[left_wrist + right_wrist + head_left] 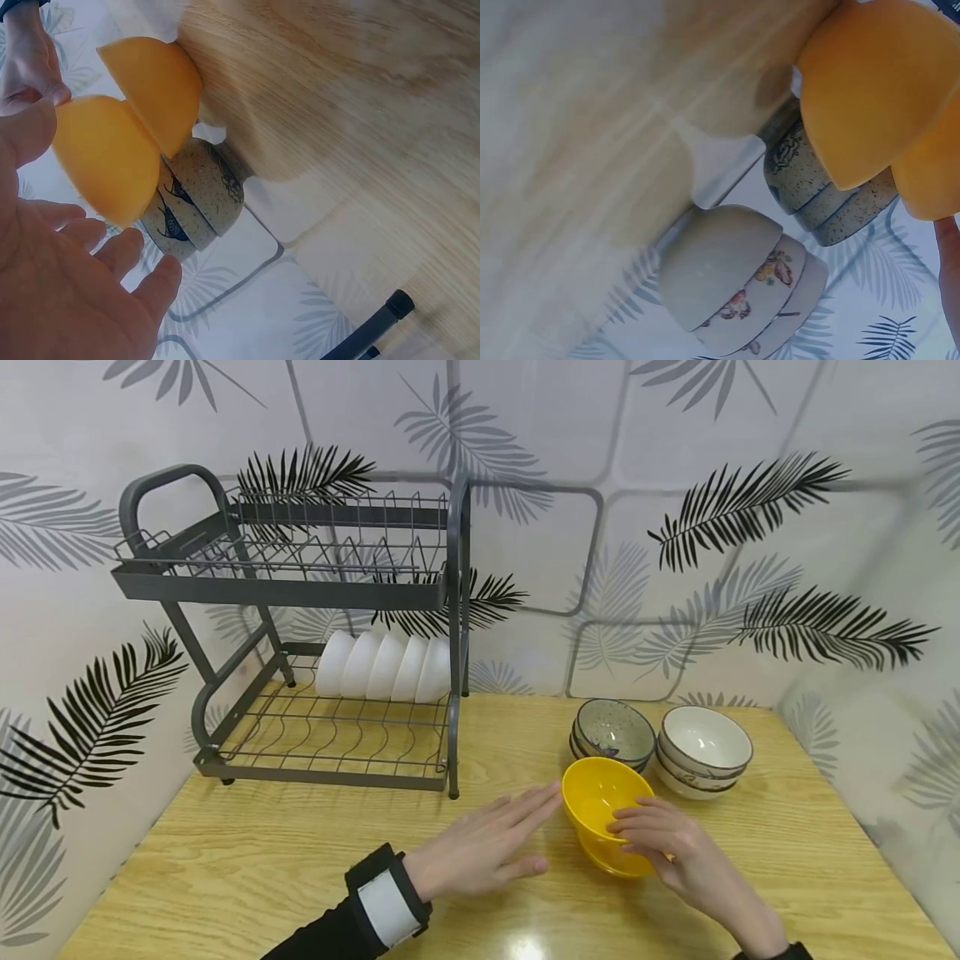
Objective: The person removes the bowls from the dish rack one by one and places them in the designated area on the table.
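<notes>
A yellow bowl (592,793) is tilted above a second yellow bowl (611,860), which rests on the table. My right hand (671,839) pinches the upper bowl at its right rim, fingers over the inside. On the other side, my left hand (487,843) is held out with straight fingers, their tips at the upper bowl's left rim; whether they touch it I cannot tell. In the left wrist view, the upper bowl (109,161) lies between both hands, its outside facing the camera. The right wrist view shows both yellow bowls but not the right hand's grip.
Behind the yellow bowls stand a stack of speckled grey bowls (615,731) and a stack of white floral bowls (705,743). A dark two-tier dish rack (322,781) stands at left, with several white bowls (333,664) on edge in its lower tier. A patterned wall (525,560) closes the back.
</notes>
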Tool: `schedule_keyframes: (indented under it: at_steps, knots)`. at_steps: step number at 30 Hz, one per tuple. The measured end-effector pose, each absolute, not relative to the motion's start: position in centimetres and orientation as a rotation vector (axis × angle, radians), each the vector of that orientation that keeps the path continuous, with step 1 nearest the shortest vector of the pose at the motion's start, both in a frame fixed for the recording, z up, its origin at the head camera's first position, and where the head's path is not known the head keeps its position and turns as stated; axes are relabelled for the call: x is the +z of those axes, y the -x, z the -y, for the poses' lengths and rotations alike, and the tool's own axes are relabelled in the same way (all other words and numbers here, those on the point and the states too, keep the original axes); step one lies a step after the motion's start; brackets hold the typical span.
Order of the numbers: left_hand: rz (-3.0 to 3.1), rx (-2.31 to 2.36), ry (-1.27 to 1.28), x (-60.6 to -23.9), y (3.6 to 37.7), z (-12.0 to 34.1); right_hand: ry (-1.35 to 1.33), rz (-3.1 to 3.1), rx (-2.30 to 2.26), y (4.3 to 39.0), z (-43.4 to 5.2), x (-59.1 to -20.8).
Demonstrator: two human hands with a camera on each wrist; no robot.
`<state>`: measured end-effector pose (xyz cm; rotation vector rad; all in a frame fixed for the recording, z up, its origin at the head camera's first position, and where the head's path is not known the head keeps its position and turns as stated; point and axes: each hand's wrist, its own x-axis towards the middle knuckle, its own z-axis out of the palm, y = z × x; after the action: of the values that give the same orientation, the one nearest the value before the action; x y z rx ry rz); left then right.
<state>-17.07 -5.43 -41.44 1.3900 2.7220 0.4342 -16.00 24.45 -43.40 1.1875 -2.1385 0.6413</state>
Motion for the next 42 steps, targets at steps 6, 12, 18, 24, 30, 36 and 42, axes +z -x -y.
schedule_keyframes:
  at_steps: [6, 12, 18, 24, 30, 36, 42]
  knots:
    - [-2.686, 0.397, -1.424, -41.8, 17.1, 5.1, -1.194, 2.149, 0.643, 15.6, -25.2, -44.5]
    - [-2.669, 0.392, -1.423, -42.1, 16.9, 5.2, -1.209, 2.141, 0.632, 15.6, -25.6, -45.3]
    - [-2.667, 0.375, -1.408, -42.1, 16.8, 5.3, -1.230, 2.148, 0.636, 15.6, -26.0, -45.7]
    - [-2.652, 0.385, -1.398, -42.1, 16.7, 5.6, -1.239, 2.171, 0.609, 15.3, -26.1, -45.9]
    - [-2.656, 0.392, -1.399, -42.3, 16.6, 5.9, -1.226, 2.199, 0.613, 15.1, -26.2, -46.1]
    - [-2.658, 0.389, -1.406, -42.4, 16.7, 6.0, -1.217, 2.220, 0.625, 15.0, -26.4, -46.0]
    - [-2.656, 0.386, -1.403, -42.4, 16.7, 6.1, -1.226, 2.229, 0.641, 14.9, -26.6, -45.8]
